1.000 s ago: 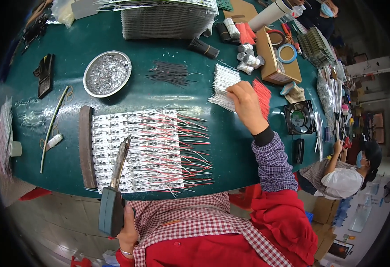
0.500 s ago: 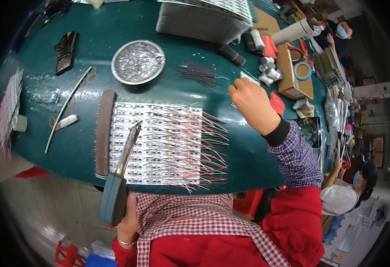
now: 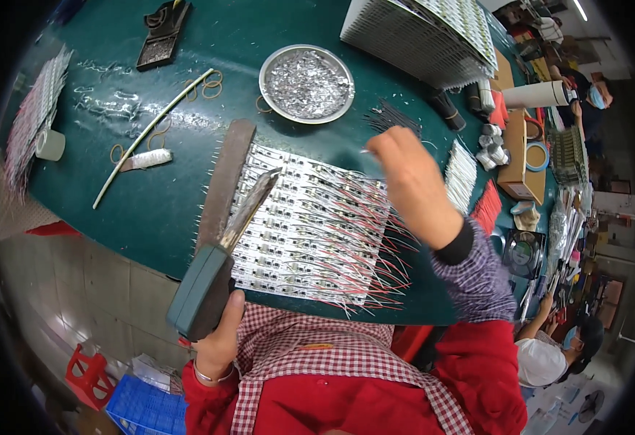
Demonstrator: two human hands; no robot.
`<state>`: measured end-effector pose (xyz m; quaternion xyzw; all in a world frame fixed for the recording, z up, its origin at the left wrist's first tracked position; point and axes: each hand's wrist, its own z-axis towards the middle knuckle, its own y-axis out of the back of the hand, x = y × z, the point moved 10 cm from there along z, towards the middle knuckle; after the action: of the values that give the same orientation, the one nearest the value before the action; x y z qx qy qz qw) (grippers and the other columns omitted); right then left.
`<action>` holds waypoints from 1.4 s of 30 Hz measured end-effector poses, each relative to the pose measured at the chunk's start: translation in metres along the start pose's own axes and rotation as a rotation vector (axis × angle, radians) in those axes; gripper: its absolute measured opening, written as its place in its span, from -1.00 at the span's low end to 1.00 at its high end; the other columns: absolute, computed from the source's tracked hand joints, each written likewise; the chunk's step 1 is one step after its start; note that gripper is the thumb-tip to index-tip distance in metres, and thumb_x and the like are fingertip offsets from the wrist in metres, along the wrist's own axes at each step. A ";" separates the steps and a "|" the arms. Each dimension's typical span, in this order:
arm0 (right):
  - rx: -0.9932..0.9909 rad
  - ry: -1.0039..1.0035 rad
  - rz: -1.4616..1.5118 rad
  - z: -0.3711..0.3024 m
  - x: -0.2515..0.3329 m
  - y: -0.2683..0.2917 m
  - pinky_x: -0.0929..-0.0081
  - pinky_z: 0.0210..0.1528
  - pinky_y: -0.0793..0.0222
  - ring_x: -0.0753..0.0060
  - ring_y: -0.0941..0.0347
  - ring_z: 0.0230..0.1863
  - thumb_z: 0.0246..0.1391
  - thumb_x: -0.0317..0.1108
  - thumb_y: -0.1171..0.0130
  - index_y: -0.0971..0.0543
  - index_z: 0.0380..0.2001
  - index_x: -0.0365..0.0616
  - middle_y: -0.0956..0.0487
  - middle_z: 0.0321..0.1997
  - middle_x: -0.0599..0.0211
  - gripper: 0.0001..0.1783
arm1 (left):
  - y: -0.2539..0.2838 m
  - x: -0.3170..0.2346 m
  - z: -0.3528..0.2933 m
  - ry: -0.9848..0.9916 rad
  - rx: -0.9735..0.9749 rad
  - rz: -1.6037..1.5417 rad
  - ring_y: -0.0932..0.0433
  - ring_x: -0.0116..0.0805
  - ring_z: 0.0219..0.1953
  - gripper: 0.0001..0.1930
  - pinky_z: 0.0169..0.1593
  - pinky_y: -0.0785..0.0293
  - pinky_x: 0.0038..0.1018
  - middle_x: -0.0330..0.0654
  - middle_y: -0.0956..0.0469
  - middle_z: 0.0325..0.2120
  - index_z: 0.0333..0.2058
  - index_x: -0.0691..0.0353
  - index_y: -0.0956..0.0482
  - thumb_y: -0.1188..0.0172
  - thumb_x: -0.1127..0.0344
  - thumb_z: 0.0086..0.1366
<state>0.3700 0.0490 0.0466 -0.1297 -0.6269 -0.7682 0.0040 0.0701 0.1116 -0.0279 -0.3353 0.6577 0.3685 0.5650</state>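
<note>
My left hand point(image 3: 221, 335) is closed round the dark green handle of a soldering iron point(image 3: 203, 290). The iron's metal tip reaches over the upper left part of a white circuit board panel point(image 3: 288, 217). Rows of small dark parts cover the panel, and red and white wires stick out past its right side. A brown bar point(image 3: 224, 181) lies along the panel's left edge, with thin pins along its outer side. My right hand point(image 3: 415, 181) is pinched above the panel's upper right corner, a short white wire point(image 3: 364, 151) showing at the fingertips.
Behind the panel stands a metal bowl point(image 3: 306, 83) of silvery bits. Black wires point(image 3: 397, 119), white wires point(image 3: 461, 174) and red wires point(image 3: 487, 206) lie to the right, near a cardboard box point(image 3: 524, 170) with tape rolls. A tall board stack point(image 3: 422, 43) stands at the back.
My right hand has moved left from the white wires, uncovering them, to the panel's upper right corner. The whole view has shifted and tilted. My left hand still holds the soldering iron over the panel.
</note>
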 end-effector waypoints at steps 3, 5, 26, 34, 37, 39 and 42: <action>-0.133 -0.031 0.235 0.005 0.019 -0.016 0.21 -0.21 -0.38 0.01 -0.40 -0.18 -0.17 -0.71 -0.06 -0.43 -0.20 -0.25 -0.42 -0.26 0.10 -0.63 | -0.008 -0.011 0.015 0.005 0.028 0.000 -0.36 -0.60 -0.56 -0.64 -0.52 -0.24 -0.60 -0.16 -0.58 -0.25 0.06 0.44 -0.51 -0.20 0.57 0.27; -0.140 -0.047 0.277 0.001 0.020 -0.026 0.21 -0.21 -0.38 0.01 -0.40 -0.19 -0.15 -0.72 -0.06 -0.44 -0.19 -0.26 -0.41 -0.27 0.11 -0.63 | -0.010 -0.013 0.020 -0.011 0.059 0.033 -0.36 -0.60 -0.57 -0.64 -0.52 -0.23 -0.60 -0.16 -0.58 -0.27 0.05 0.43 -0.52 -0.21 0.58 0.26; 0.102 -0.157 0.252 0.000 0.021 -0.057 0.14 -0.18 -0.42 -0.10 -0.43 -0.20 -0.13 -0.71 -0.05 -0.42 -0.26 -0.35 -0.37 -0.25 0.01 -0.73 | -0.008 -0.003 0.025 0.018 0.021 0.048 -0.37 -0.60 -0.58 -0.65 -0.54 -0.23 -0.59 -0.12 -0.61 -0.23 0.04 0.43 -0.53 -0.26 0.55 0.26; 0.083 -0.165 0.251 0.004 0.025 -0.051 0.12 -0.25 -0.42 -0.08 -0.45 -0.26 0.01 -0.60 -0.15 -0.43 -0.33 -0.33 -0.39 -0.29 0.03 -0.86 | -0.009 -0.006 0.023 -0.022 0.033 0.069 -0.37 -0.60 -0.58 -0.62 -0.54 -0.23 -0.58 -0.08 -0.62 -0.16 0.07 0.43 -0.51 -0.25 0.55 0.27; 0.075 -0.187 0.283 0.003 0.024 -0.055 0.12 -0.26 -0.41 -0.07 -0.45 -0.28 0.07 -0.53 -0.19 -0.44 -0.35 -0.32 -0.39 -0.31 0.04 -0.87 | -0.008 -0.003 0.022 -0.017 0.055 0.091 -0.38 -0.59 -0.57 -0.62 -0.53 -0.24 -0.58 -0.05 -0.61 -0.12 0.08 0.42 -0.50 -0.24 0.55 0.27; 0.041 -0.189 0.281 0.002 0.022 -0.054 0.14 -0.30 -0.39 -0.12 -0.45 -0.31 0.09 -0.53 -0.23 -0.49 -0.27 -0.28 -0.43 -0.30 0.05 -0.85 | -0.008 -0.001 0.022 -0.020 0.074 0.097 -0.39 -0.59 -0.56 -0.61 -0.53 -0.25 -0.58 -0.04 -0.61 -0.10 0.08 0.42 -0.50 -0.24 0.55 0.27; 0.059 -0.177 0.266 0.003 0.025 -0.056 0.13 -0.26 -0.42 -0.06 -0.45 -0.27 0.07 -0.51 -0.20 -0.44 -0.35 -0.30 -0.40 -0.31 0.05 -0.86 | -0.010 -0.002 0.021 -0.037 0.082 0.086 -0.39 -0.58 -0.56 -0.60 -0.53 -0.25 -0.59 -0.02 -0.60 -0.07 0.09 0.42 -0.48 -0.23 0.56 0.27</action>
<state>0.3374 0.0675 -0.0017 -0.2785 -0.6244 -0.7277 0.0544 0.0894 0.1249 -0.0291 -0.2765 0.6755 0.3715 0.5738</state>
